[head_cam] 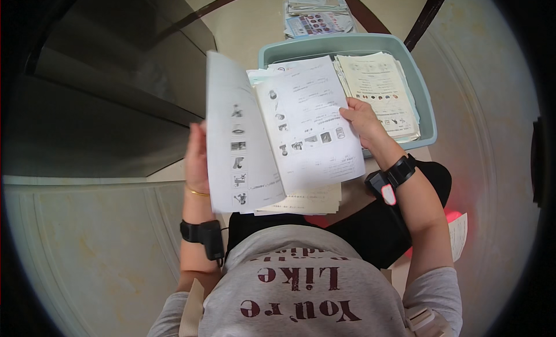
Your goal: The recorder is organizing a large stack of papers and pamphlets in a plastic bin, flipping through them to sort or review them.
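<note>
Between my hands is an opened printed worksheet booklet point(312, 115) with small black-and-white pictures. My right hand point(362, 120) grips its right edge, thumb on the page. At the left, my left hand point(197, 156) is behind the raised left page point(239, 141), its fingers partly hidden by the paper. Below the booklet, other paper sheets point(317, 200) show above my lap. Beyond and to the right stands a light blue-green plastic bin point(423, 94); a stack of printed papers point(373, 85) lies in its right side. More papers show behind the booklet's top edge.
Beyond the bin lies a bundle of papers point(319, 22) in clear plastic. A dark glossy cabinet point(130, 89) rises at the left, with pale marbled panels at both sides. A sheet of paper point(458, 237) and something red are by my right elbow.
</note>
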A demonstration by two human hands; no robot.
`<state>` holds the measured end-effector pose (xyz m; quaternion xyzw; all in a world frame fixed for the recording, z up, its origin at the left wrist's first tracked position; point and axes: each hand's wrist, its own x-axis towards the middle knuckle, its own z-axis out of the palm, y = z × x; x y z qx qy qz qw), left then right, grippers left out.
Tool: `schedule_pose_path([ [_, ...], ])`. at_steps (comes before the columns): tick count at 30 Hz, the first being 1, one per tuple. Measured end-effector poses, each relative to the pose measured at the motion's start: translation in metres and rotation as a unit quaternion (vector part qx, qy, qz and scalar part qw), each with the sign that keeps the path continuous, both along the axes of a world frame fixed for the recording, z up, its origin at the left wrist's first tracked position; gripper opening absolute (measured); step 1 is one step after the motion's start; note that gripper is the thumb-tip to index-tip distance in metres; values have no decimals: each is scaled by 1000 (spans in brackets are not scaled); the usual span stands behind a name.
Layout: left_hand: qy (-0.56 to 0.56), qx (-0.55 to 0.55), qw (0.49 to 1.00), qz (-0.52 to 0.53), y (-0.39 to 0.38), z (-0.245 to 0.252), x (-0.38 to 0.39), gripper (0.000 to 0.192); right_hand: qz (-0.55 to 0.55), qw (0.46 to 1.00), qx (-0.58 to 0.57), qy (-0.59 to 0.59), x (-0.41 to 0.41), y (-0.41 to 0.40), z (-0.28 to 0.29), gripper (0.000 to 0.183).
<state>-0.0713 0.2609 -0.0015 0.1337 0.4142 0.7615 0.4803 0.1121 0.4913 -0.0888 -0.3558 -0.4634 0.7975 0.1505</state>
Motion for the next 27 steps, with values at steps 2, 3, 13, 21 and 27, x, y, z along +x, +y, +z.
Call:
schedule_pose_path([
  [2,-13,-82,996,-38,17,-8,16,35,4,1000,-28,-3,1,-4,1,25],
  [3,14,-105,993,-57,27,-23,19,35,7,998,-57,-5,3,-5,1,26],
  [13,205,-202,957,-29,29,-59,36,36,36,979,-174,99,5,-10,11,27],
  [21,139,-170,963,156,20,-63,14,24,132,984,-105,63,2,-25,22,28],
  [27,164,-177,970,-13,23,-57,22,25,37,998,-20,-43,16,-5,1,14],
])
